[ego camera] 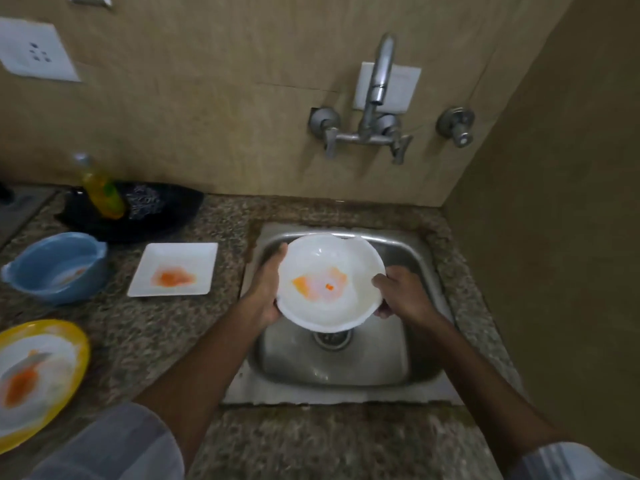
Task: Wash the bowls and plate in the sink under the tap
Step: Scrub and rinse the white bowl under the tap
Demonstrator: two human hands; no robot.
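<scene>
A white bowl (pixel 329 265) with orange smears inside is held over the steel sink (pixel 391 355). My left hand (pixel 268 289) grips its left rim and my right hand (pixel 398 292) grips its right rim. The wall tap (pixel 379 81) rises behind the sink, and no water is visible running from it. On the counter to the left lie a white square plate (pixel 173 268) with an orange stain, a blue bowl (pixel 57 266) and a yellow-rimmed bowl (pixel 33 375) with orange residue.
A bottle of yellow dish soap (pixel 102 190) stands on a dark tray (pixel 138 213) at the back left. A speckled granite counter (pixel 166 341) surrounds the sink. A wall closes in on the right, and a socket plate (pixel 34 51) sits upper left.
</scene>
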